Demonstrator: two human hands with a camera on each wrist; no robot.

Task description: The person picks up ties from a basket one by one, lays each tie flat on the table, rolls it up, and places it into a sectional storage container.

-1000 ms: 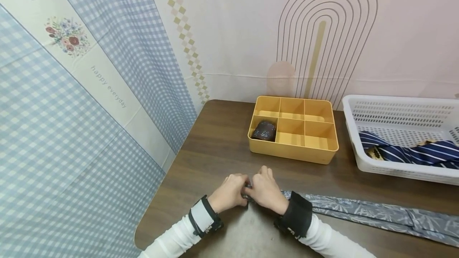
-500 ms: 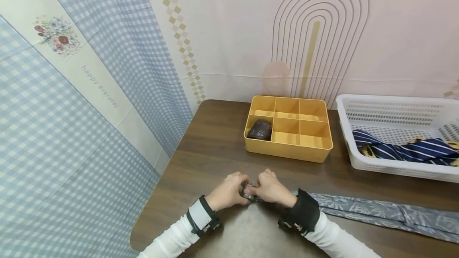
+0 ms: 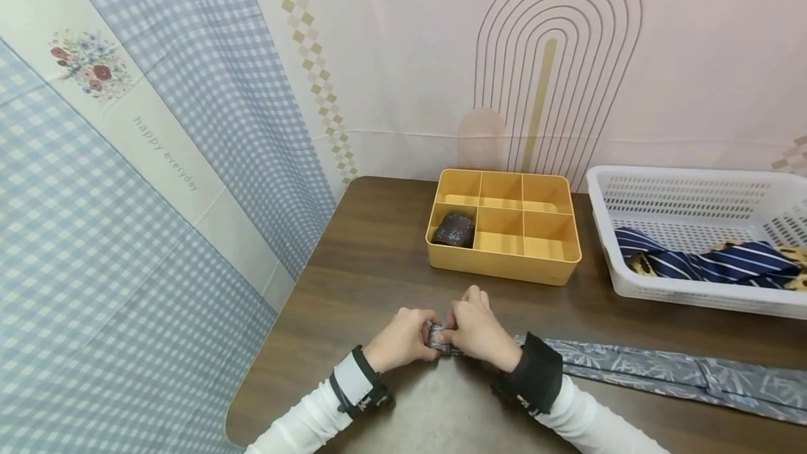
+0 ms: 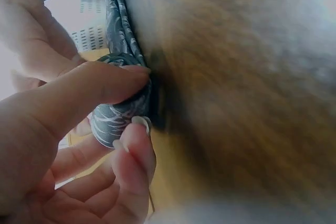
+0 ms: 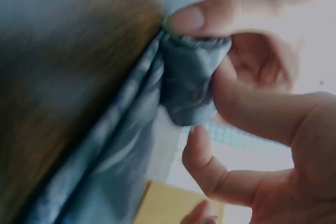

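Both hands, left hand [image 3: 403, 338] and right hand [image 3: 477, 331], pinch the rolled end of the grey tie [image 3: 656, 368] between them, rest trailing right across the table [image 3: 378, 258].

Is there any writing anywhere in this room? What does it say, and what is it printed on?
"happy everyday": on the cream band of the blue gingham wall cloth, at the left.
"you": cut off at the top left edge of the same cloth; any words before it are out of frame.
Nothing readable on the yellow divider box, the white basket, the ties or the wrist straps.
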